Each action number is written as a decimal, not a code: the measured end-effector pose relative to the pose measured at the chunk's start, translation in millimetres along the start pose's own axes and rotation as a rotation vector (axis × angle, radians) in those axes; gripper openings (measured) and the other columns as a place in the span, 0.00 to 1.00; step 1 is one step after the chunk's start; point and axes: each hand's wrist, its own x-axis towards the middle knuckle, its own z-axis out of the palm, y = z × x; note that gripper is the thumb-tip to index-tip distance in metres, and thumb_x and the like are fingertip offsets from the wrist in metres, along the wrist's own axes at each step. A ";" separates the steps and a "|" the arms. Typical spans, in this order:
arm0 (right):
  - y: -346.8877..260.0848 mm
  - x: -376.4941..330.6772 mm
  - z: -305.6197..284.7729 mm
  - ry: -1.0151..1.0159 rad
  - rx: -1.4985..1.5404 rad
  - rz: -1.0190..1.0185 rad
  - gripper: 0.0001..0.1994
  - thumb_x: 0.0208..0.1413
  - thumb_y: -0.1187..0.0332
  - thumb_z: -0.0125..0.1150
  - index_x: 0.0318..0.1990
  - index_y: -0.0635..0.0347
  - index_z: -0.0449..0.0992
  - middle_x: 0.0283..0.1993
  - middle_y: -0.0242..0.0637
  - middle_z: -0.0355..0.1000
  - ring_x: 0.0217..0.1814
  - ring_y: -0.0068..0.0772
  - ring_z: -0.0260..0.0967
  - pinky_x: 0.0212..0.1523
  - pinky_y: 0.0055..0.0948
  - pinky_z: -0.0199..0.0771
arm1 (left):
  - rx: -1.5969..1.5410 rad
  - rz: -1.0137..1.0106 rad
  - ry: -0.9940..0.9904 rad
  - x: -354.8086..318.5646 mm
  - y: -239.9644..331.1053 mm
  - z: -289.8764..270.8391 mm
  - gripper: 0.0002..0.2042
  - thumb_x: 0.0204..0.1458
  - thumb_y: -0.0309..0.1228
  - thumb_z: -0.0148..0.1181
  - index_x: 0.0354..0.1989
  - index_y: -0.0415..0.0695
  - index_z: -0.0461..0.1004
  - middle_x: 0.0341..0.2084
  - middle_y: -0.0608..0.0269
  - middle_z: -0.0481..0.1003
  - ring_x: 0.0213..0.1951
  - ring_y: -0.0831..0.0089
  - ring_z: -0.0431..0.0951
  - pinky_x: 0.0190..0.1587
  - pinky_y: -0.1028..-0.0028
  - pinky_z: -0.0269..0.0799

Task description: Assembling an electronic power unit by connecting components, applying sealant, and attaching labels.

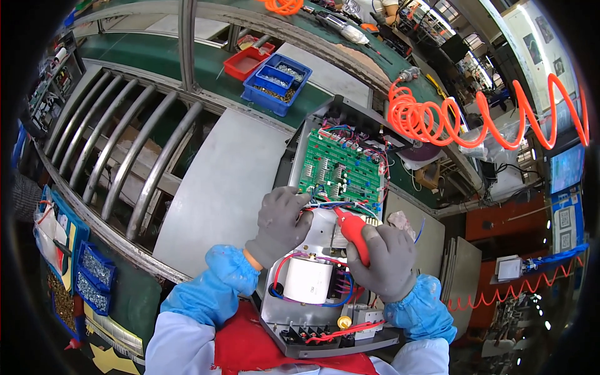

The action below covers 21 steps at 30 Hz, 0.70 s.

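Observation:
A metal-cased electrical unit (265,317) lies in front of me with its top off. Its far half carries a green circuit board (359,164), and a large white block-shaped component (309,280) sits in the near half. My left hand (278,224), in a grey glove, rests at the board's near left corner, thumb apart from the bent fingers, beside a bundle of wires (337,204). My right hand (389,259), also gloved, is wrapped round a red hand tool (354,232). The tool's narrow end points at the wires; its exact kind is unclear.
Blue bins of small hardware (275,84) and a red tray (245,62) stand beyond the unit. Metal rollers (153,169) run along the left. An orange coiled hose (431,119) hangs at the upper right. More blue bins (95,275) sit at the lower left.

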 end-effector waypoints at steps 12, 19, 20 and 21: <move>4.0 -1.9 6.8 -0.041 -0.008 0.001 0.20 0.38 0.72 0.70 0.42 0.63 0.73 0.32 0.40 0.71 0.29 0.42 0.69 0.30 0.39 0.65 | -0.054 0.045 -0.034 0.4 -3.4 -1.5 0.16 0.43 0.25 0.63 0.43 0.46 0.74 0.34 0.62 0.76 0.42 0.61 0.75 0.47 0.62 0.66; 0.9 -2.9 3.1 -0.055 -0.008 -0.008 0.21 0.38 0.72 0.70 0.43 0.62 0.72 0.34 0.41 0.72 0.30 0.41 0.70 0.31 0.39 0.66 | -0.063 0.063 -0.008 0.1 -1.3 -1.6 0.16 0.43 0.24 0.63 0.43 0.46 0.74 0.34 0.61 0.76 0.41 0.60 0.76 0.46 0.62 0.67; 0.3 -2.1 3.8 -0.058 -0.013 -0.012 0.21 0.38 0.72 0.70 0.43 0.62 0.72 0.35 0.41 0.72 0.30 0.41 0.70 0.32 0.39 0.67 | -0.067 0.063 -0.007 0.5 -1.3 -1.8 0.16 0.43 0.24 0.63 0.43 0.45 0.74 0.34 0.61 0.76 0.41 0.60 0.76 0.46 0.62 0.67; -0.2 -1.8 4.1 -0.060 -0.012 -0.014 0.21 0.38 0.72 0.70 0.43 0.62 0.72 0.35 0.41 0.72 0.30 0.41 0.70 0.32 0.39 0.67 | -0.067 0.061 -0.006 0.6 -1.4 -1.4 0.16 0.43 0.24 0.63 0.43 0.45 0.74 0.34 0.61 0.76 0.41 0.60 0.76 0.46 0.62 0.67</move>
